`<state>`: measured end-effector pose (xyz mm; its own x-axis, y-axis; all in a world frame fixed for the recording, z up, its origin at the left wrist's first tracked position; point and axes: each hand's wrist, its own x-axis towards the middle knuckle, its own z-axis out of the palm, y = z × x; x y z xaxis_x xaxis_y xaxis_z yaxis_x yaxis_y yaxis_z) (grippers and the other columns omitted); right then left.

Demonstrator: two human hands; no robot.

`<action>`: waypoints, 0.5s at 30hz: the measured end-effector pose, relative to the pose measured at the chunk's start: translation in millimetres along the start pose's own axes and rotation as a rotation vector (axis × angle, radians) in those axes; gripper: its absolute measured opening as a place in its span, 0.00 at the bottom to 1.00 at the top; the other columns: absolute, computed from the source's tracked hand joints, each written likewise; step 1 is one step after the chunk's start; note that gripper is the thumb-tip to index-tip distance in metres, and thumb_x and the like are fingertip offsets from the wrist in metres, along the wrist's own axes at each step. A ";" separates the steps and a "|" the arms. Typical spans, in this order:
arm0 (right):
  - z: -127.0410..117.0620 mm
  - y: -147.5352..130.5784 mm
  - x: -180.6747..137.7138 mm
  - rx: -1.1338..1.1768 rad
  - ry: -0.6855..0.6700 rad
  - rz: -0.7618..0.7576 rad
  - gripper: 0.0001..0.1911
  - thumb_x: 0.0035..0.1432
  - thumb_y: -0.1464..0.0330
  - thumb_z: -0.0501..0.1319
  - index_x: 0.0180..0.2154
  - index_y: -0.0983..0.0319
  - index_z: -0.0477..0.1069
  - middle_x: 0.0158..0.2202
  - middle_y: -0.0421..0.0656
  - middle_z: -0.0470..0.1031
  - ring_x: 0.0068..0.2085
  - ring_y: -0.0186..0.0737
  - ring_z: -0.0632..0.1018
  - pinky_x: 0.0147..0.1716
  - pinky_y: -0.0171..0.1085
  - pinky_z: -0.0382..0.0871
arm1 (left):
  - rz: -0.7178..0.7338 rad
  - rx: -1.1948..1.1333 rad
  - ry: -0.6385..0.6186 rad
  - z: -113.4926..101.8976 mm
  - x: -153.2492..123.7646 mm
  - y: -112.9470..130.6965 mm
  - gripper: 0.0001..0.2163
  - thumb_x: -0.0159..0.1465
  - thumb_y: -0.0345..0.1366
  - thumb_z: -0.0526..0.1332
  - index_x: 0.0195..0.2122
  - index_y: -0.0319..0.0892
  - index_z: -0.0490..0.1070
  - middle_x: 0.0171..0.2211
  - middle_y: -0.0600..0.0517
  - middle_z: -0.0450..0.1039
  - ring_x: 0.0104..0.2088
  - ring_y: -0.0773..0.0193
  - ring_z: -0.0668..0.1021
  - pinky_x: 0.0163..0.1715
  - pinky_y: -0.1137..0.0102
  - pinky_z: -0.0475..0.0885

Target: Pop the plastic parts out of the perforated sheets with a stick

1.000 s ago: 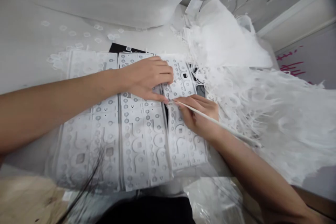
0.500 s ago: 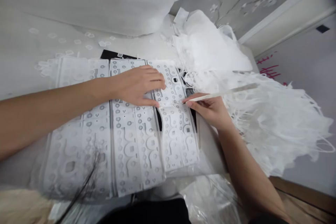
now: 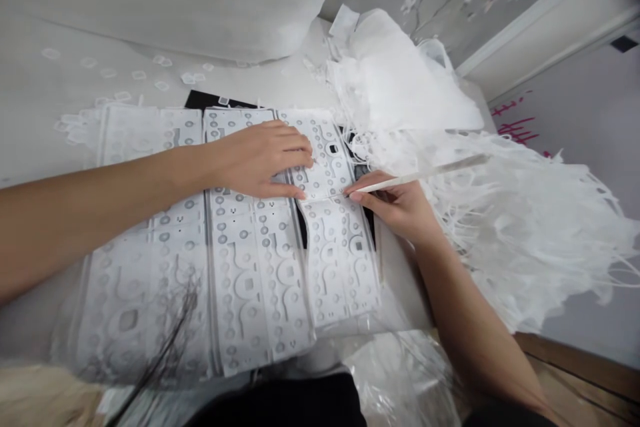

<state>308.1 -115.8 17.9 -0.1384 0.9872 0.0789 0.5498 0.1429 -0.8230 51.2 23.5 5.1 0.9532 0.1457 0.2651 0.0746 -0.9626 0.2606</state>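
Note:
Die-cut white sheets with rows of small rings and curved slots lie side by side before me. My left hand (image 3: 265,160) lies palm down, fingers spread, across the middle stack (image 3: 235,260) and the right-hand sheet (image 3: 320,177). Its thumb rests by the crosswise seam between that sheet and a nearer panel (image 3: 337,260). Between its thumb and fingers, my right hand (image 3: 395,203) pinches a long thin white stick (image 3: 420,173); I cannot tell its exact kind. The stick's near end is at the seam's right end, and its other end points over the white pile.
A heap of thin white stringy material (image 3: 525,233) lies to the right, with a folded white piece (image 3: 410,80) behind. Small white cut-outs (image 3: 163,61) are scattered at the back left. Black material (image 3: 200,99) shows under the sheets. Clear plastic (image 3: 400,373) hangs in front.
The view has shifted slightly. Both hands keep nearly the same places on the sheets, and the right hand still pinches the stick at the seam.

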 end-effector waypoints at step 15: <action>1.2 -2.3 -6.6 -0.601 -0.047 -0.566 0.11 0.62 0.70 0.59 0.46 0.58 0.73 0.36 0.43 0.79 0.39 0.42 0.77 0.43 0.45 0.71 | 0.187 -0.077 -0.058 -3.8 1.0 19.3 0.21 0.65 0.53 0.56 0.56 0.51 0.69 0.51 0.47 0.73 0.50 0.55 0.74 0.53 0.60 0.63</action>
<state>306.8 -122.8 18.6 -0.5537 0.7526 0.3564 0.7316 0.6441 -0.2236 52.5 5.9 13.9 0.9637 -0.0493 0.2625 -0.1256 -0.9510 0.2825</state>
